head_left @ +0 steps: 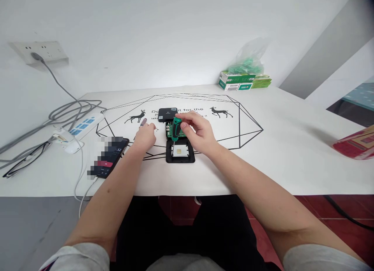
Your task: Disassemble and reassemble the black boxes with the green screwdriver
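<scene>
My right hand (198,132) grips a green and black screwdriver (176,127), held nearly upright. Its thin shaft points down to the left side of a black open casing part (191,159), which holds a white plate with a gold square (179,151). Directly behind lies a green circuit board (168,129) in a black frame, partly hidden by the screwdriver and my fingers. Farther back is a black cover (167,114) with small stickers. My left hand (146,137) rests low on the table to the left, fingers curled around a slim greyish stick-like object (143,122), its kind unclear.
A phone (112,158) lies left of my left forearm, with a white cable. Farther left are a power strip (84,127), coiled grey cords and glasses (27,160). Green boxes (238,78) stand at the back right; a red package (355,143) sits at the right edge.
</scene>
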A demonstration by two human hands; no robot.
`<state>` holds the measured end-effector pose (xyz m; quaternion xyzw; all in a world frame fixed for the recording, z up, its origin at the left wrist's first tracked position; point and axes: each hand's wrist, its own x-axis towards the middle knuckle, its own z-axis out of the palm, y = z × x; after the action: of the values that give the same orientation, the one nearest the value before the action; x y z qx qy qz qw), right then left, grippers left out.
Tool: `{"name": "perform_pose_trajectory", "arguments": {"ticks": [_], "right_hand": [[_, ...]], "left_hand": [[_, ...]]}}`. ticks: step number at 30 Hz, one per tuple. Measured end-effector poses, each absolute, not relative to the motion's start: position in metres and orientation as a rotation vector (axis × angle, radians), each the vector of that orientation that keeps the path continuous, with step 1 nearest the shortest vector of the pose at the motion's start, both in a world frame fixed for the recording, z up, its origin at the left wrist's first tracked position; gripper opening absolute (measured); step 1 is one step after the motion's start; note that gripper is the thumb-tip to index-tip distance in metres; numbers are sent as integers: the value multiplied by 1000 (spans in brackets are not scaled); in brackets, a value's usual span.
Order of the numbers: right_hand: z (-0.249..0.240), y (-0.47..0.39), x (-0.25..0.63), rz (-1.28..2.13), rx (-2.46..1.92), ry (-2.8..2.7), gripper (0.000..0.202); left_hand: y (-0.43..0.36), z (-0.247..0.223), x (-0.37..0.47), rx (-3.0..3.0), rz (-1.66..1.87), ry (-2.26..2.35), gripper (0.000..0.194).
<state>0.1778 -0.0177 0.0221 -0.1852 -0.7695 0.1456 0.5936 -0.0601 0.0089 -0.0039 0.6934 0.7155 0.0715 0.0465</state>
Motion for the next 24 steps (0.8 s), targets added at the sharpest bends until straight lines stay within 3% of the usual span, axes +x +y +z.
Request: {"name": "perform_pose_trajectory", "arguments": {"ticks": [4,12,24], "right_hand": [[21,-16,176,365,-442,-1728,15],[10,-19,168,615,-503,-1636,34],[18,-18,176,299,-367,-1820,33]], "left_hand": [[13,-9,-59,2181,269,2148,46],[13,-9,-54,2279,151,2120,48],[18,-16,-61,2465,199,2017,44]]}}
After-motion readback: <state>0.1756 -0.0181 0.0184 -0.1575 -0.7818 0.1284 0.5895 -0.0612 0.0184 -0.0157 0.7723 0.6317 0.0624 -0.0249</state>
